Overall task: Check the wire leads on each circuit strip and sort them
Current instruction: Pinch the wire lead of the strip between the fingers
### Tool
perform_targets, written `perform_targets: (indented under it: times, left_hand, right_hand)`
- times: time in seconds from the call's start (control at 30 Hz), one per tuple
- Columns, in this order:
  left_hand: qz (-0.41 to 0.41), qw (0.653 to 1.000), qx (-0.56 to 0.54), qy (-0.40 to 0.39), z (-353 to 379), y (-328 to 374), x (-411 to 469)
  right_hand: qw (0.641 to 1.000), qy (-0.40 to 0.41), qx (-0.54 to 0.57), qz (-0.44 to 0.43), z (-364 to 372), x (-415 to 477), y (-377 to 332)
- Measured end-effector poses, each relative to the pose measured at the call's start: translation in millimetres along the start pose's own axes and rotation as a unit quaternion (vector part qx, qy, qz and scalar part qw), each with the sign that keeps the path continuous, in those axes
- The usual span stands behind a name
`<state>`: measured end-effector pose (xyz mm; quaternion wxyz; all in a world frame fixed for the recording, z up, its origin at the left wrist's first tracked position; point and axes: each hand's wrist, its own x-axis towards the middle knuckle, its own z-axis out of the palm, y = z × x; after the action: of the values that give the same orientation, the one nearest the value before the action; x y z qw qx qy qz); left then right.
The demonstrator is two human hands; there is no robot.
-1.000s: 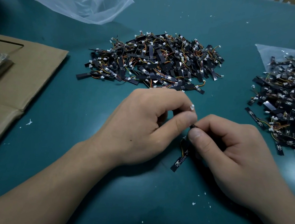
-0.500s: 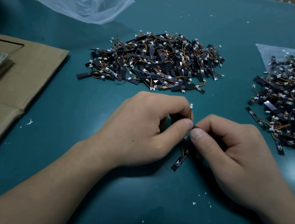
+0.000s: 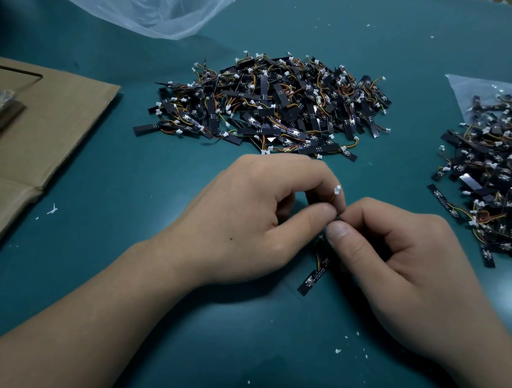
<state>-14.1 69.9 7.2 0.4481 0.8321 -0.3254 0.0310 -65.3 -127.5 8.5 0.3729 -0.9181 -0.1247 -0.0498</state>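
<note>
Head view | near side of central pile [image 3: 271, 106]: left hand [image 3: 255, 221] and right hand [image 3: 396, 266] are each pinching one circuit strip [image 3: 310, 280] | advice: tugging its wire leads [image 3: 333, 197] gently, not snapping them.

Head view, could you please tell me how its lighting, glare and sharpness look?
Head view: dim, even light, soft shadows on the table under the left hand and right hand. Head view: mild glare on the clear bag at top. Head view: the middle pile is sharp; the right hand's edges look slightly smeared.
</note>
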Motion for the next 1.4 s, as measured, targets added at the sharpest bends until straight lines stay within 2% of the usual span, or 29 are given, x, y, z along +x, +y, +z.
perform_targets:
  times: [0.37, 1.4]
  left_hand:
    - [-0.039, 0.999, 0.019, -0.027, 0.5, 2.6, -1.1]
    - [-0.063, 0.996, 0.056, -0.032, 4.0, 4.0, 0.8]
  right_hand:
    - [1.0, -0.004, 0.002, 0.004, -0.7, -0.2, -0.3]
    - [1.0, -0.006, -0.007, 0.002, 0.0, -0.2, 2.4]
